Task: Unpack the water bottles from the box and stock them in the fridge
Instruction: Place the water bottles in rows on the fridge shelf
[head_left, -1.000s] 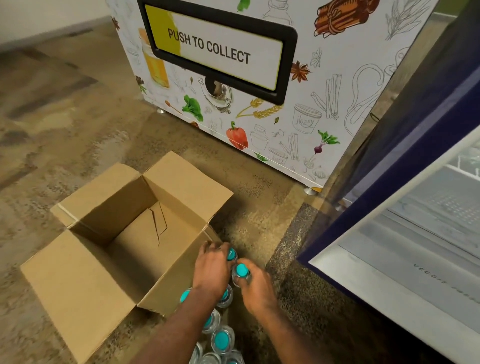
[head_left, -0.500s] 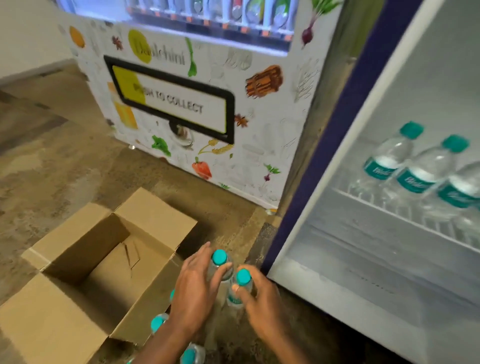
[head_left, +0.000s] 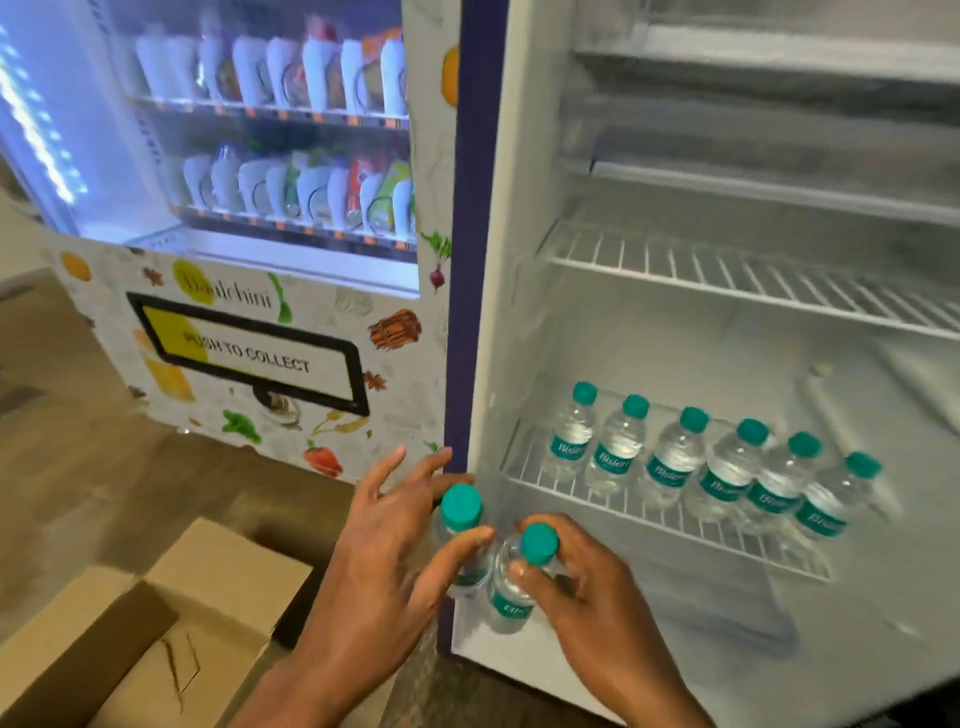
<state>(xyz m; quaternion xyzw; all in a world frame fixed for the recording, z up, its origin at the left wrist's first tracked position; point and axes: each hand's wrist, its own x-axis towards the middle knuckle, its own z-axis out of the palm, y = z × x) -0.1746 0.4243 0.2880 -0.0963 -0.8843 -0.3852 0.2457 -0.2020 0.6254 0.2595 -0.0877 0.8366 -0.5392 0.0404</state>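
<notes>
My left hand (head_left: 384, 551) holds a small clear water bottle with a teal cap (head_left: 461, 506), thumb across its front and fingers spread behind it. My right hand (head_left: 582, 587) grips a second teal-capped bottle (head_left: 537, 543) right beside the first. Both bottles are upright in the air in front of the open fridge's lower left corner. Inside the fridge, several matching bottles (head_left: 670, 457) stand in a row on a white wire shelf (head_left: 649, 525). The open cardboard box (head_left: 171, 618) sits on the floor at the lower left.
A lit vending machine (head_left: 249, 218) with a "PUSH TO COLLECT" flap stands to the left of the fridge. A bare wire shelf (head_left: 753, 280) lies above the stocked one. The fridge's purple side edge (head_left: 462, 312) runs just left of the held bottles.
Both hands lifted one bottle each from the group on the floor beside the box up to the fridge opening. The view rose from the floor to the fridge shelves.
</notes>
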